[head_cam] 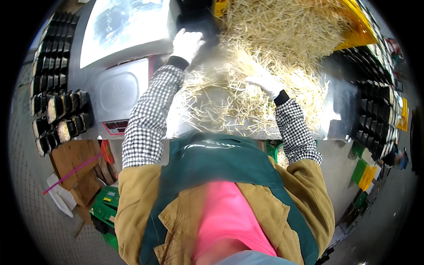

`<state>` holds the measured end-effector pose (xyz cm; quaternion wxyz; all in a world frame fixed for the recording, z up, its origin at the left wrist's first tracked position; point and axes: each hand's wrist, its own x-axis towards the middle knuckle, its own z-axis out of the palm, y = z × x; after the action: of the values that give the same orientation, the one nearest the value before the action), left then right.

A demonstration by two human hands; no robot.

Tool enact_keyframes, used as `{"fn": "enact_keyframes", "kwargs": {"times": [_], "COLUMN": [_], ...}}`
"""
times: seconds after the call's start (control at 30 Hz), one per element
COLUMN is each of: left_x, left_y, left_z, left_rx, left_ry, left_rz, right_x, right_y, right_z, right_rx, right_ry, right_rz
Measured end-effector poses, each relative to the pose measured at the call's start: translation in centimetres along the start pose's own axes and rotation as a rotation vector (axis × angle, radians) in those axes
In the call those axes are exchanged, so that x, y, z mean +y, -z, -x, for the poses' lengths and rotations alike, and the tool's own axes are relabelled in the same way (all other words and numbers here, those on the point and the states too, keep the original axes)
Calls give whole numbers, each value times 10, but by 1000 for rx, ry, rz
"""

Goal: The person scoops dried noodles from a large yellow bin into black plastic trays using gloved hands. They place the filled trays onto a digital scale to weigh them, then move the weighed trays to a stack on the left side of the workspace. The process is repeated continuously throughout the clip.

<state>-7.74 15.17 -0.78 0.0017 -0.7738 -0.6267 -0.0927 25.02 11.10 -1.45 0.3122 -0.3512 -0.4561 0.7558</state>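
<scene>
My left hand (187, 45), in a white glove, is at the edge of a black plastic tray or stack of trays (198, 26) at the back of the metal table (212, 102). Its fingers are bent, and whether they grip the black plastic cannot be made out. My right hand (266, 85), also gloved in white, reaches into a heap of bean sprouts (285, 36). Glare and sprouts hide part of its fingers, so a grasp there is unclear. Loose sprouts lie thinly between both hands and along the table's front edge.
A weighing scale (118, 89) with a red-framed display stands left, before a brightly lit metal-topped box (126, 26). Filled black trays are stacked at far left (49, 79) and far right (377, 112). A yellow crate (359, 26) borders the heap. Green crates (106, 205) sit below left.
</scene>
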Motion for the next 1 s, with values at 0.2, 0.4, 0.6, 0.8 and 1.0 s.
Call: {"fn": "enact_keyframes", "kwargs": {"times": [0.2, 0.4, 0.6, 0.8, 1.0], "left_x": [78, 162, 135, 59, 83], "left_y": [75, 19, 14, -7, -13], "left_z": [61, 138, 138, 138, 168], "left_rx": [194, -186, 152, -148, -216], "left_ry": [-139, -94, 4, 338, 624], "left_rz": [161, 262, 521, 791, 1125], "right_x": [-37, -59, -68, -68, -79], "right_y": [79, 100, 98, 52, -89], "right_z": [68, 86, 78, 22, -21], "right_rx": [170, 178, 22, -484, -674], "right_ry": [-215, -155, -279, -316, -378], "right_rz": [28, 144, 234, 304, 1574]}}
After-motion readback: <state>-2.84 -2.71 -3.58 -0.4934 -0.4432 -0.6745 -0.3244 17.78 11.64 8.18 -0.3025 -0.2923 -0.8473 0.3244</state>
